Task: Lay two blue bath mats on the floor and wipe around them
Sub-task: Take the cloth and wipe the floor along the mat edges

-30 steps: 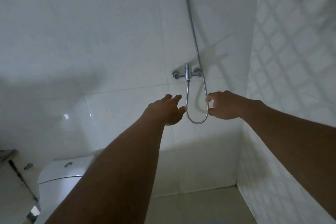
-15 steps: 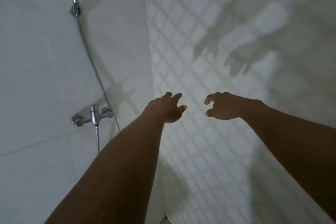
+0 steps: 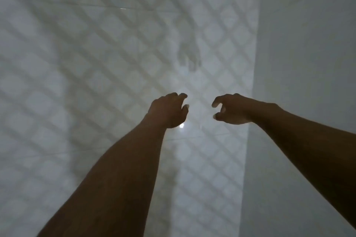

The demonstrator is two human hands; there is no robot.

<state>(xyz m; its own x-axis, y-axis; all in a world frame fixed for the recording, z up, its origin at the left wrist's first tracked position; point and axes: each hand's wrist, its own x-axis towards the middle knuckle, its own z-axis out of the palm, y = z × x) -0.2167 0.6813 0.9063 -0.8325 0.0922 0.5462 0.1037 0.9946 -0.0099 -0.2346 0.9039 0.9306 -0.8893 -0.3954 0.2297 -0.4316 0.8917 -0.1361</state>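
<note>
Blue bath mats are nowhere to be seen in this view, and neither is the floor; only walls are shown. The left hand (image 3: 169, 110) and the right hand (image 3: 231, 108) are held out side by side and apart, with fingers loosely curled and nothing held in either.

No mat appears to be in hand, so the mats must first be found. The gaze should be lowered to the floor before anything is reached for. Each mat is best taken by two corners, so that it can be spread flat.

The tiled wall (image 3: 77, 63) ahead meets the plain side wall (image 3: 308, 63) at a corner (image 3: 254, 63) just right of the right hand. More room is judged to lie leftward.
</note>
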